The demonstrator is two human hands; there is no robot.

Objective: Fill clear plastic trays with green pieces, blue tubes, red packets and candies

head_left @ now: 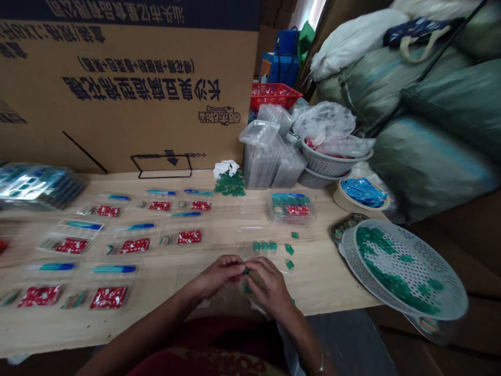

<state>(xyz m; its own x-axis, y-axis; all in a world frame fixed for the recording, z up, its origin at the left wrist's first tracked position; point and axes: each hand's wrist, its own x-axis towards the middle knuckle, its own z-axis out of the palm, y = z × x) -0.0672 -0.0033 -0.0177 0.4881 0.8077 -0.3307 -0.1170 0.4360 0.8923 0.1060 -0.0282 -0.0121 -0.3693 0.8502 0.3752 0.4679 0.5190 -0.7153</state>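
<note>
A small green square is pinched between the left hand and right hand, their fingers closed around it. A second green square shows just below, partly hidden. Three more green squares sit in a row on the table, with loose ones just to their right.

From the hands: packets at 9 o'clock on the table, perforated colander at 3, stacked plastic trays at 12, cardboard carton behind.
</note>
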